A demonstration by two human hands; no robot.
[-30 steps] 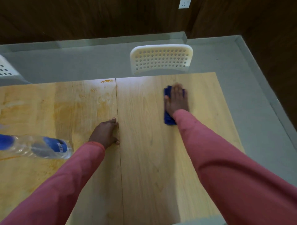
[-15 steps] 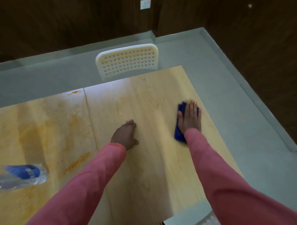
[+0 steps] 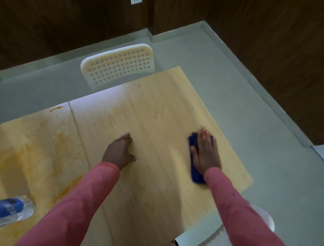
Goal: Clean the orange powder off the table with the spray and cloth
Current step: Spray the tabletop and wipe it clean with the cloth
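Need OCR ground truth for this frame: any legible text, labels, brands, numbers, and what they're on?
Nothing legible.
Bottle, lying at the table's left edge: the blue label carries pale marks, too blurred to read.
White wall plate, top edge: cut off, no readable marking.
Blue cloth under the right hand, white chair, pink sleeves: no text visible.

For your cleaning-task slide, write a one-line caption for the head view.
Right hand presses blue cloth flat on the table; left hand braces; orange powder remains left.
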